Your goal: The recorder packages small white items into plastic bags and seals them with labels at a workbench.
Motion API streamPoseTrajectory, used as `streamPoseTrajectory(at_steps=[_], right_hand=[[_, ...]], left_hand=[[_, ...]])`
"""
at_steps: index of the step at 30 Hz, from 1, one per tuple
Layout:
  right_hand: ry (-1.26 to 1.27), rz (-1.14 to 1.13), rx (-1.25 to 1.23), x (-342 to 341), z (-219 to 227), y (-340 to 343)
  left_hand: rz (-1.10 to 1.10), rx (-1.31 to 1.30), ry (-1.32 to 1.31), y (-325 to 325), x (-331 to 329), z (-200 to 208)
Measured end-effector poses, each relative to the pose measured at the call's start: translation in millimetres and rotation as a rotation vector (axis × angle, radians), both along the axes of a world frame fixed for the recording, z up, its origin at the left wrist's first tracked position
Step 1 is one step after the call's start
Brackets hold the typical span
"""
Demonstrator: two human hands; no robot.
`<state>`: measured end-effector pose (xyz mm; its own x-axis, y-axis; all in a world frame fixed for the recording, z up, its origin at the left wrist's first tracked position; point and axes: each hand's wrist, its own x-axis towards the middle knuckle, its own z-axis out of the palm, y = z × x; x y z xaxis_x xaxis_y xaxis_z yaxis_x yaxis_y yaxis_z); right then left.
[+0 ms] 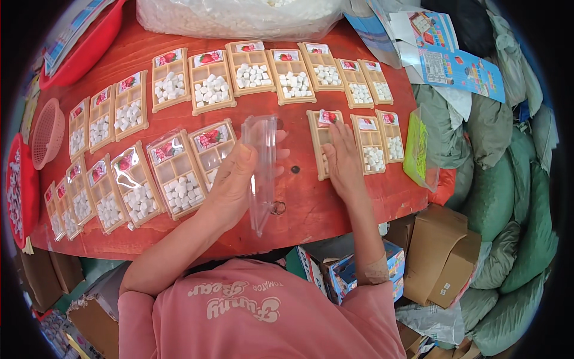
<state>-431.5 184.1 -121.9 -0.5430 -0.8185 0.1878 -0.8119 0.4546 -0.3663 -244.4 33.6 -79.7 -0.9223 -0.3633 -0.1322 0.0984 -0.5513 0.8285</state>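
Two hands work over one red worktop (287,230). The left hand (234,170) holds a clear plastic lid (262,179) on edge above the worktop, fingers wrapped round it. The right hand (342,158) is flat with its fingers extended, lying over one beige tray (320,133); whether it presses on it, I cannot tell. Twenty such trays are countable in two curved rows: ten in the back row, and ten in front, seven to the left of the lid and three to the right. They carry fruit-picture cards and white cubes, too many to count. One loose cube (131,226) lies at the front. Around them are one big bag (239,19) of white pieces, one pink basket (48,134), two red basins (89,60) at the left and one clear box (431,173) of yellow-green sticks at the right.
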Motion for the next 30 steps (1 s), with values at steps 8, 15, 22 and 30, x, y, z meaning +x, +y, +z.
streamPoseTrajectory(at_steps=[8, 15, 22, 30], right_hand=[[-0.012, 0.077, -0.071, 59, 9, -16], [-1.395, 0.140, -0.543, 93, 64, -21], [-1.571, 0.072, -0.482, 105, 58, -26], [-1.715, 0.080, -0.474, 109, 57, -26]], left_hand=[[0.053, 0.002, -0.021, -3, 5, -7], [0.042, 0.094, 0.061, 13, 2, -11], [-0.122, 0.127, 0.107, 20, 7, -4], [-0.063, 0.081, 0.239, 23, 7, -10]])
